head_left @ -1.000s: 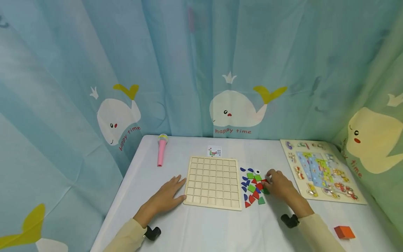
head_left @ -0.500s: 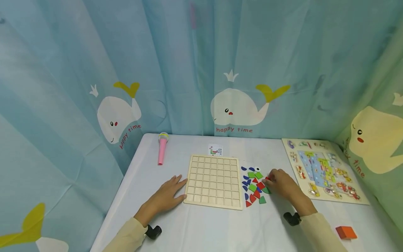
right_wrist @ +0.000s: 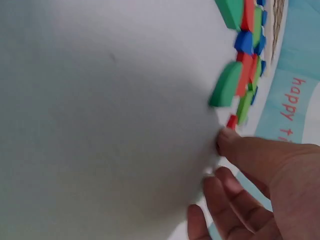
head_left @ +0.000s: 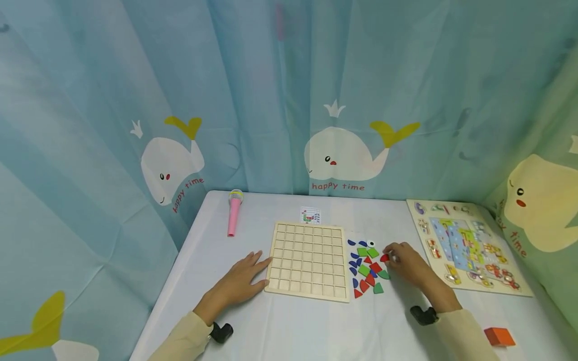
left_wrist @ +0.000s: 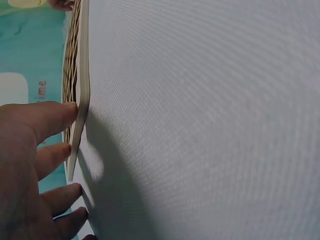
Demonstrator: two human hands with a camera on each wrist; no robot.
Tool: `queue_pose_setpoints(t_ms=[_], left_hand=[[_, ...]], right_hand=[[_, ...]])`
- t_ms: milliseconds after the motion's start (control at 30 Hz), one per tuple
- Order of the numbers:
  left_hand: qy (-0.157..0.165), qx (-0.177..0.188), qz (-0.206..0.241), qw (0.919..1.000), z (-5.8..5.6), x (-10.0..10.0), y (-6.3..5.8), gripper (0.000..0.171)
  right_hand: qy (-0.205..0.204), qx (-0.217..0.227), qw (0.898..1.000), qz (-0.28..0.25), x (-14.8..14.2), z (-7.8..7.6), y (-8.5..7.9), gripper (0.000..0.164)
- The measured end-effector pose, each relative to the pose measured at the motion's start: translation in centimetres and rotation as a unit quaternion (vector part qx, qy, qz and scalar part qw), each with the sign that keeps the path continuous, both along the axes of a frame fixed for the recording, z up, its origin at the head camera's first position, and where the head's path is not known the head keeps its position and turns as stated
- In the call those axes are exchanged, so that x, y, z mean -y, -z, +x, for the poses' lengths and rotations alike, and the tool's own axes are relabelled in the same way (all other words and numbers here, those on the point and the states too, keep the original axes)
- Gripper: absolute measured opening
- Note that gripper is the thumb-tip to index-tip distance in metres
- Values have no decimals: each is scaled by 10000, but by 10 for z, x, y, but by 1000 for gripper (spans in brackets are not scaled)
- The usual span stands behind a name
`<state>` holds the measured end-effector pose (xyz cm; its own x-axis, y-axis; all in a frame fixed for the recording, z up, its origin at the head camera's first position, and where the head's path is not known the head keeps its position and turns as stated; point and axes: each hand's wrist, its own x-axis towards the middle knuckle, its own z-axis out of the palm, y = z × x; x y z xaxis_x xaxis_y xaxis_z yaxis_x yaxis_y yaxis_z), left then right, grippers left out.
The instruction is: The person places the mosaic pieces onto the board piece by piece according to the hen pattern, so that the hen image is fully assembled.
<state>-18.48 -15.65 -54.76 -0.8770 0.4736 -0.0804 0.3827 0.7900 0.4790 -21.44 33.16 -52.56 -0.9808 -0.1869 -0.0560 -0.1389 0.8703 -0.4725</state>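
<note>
Two hands flank one board; three lime squares lie beside it

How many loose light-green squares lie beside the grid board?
3: two squares side by side, farther back; one square closer in. The right hand may hide others.

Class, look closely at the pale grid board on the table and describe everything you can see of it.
The grid board is pale cream, flat and nearly square, wooden by its look. A plain border frames rows of square cells divided by thin raised strips, and every cell floor shows the same pale colour. It lies flat on the white-covered table. The left hand touches its left edge. Loose coloured pieces lie off its right side; a printed card lies by its far edge.
</note>
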Motion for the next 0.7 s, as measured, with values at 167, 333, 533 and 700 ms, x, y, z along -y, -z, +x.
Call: queue_pose_setpoints(t_ms=[167, 333, 533, 700], left_hand=[[31, -34, 34, 10000, 0, 0, 0, 61], [42, -46, 88, 9999, 0, 0, 1, 61], [6, -41, -5, 10000, 0, -2, 3, 61], [-42, 8, -56, 10000, 1, -2, 2, 61]], right_hand=[[136, -150, 9998, -73, 5, -1, 6, 19], [381, -58, 9993, 2, 8, -6, 7, 22], [733, -137, 9971, 137, 12, -19, 0, 24], [862, -244, 9960, 33, 35, -35, -13, 28]])
